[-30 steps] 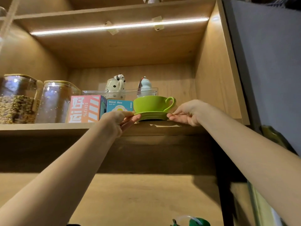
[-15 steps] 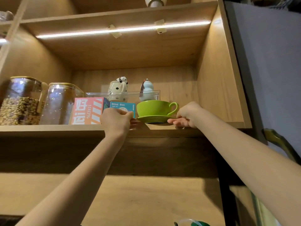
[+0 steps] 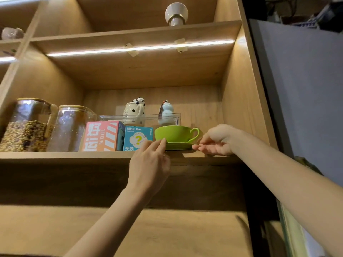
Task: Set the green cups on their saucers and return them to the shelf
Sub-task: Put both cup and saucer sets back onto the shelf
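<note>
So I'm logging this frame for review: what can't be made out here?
- Head view, green saucer: the camera looks up from below, so its top and the green cup inside are hidden.
- Left hand: its back hides the fingers; contact with the saucer rim is unclear.
- Pink box and blue Blind Box: bottoms cut off by the shelf edge.
- Second glass jar: reflections hide its contents.

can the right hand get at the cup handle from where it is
Probably yes. The green cup sits on its saucer with the handle pointing toward the right hand, and nothing stands between them.
</note>
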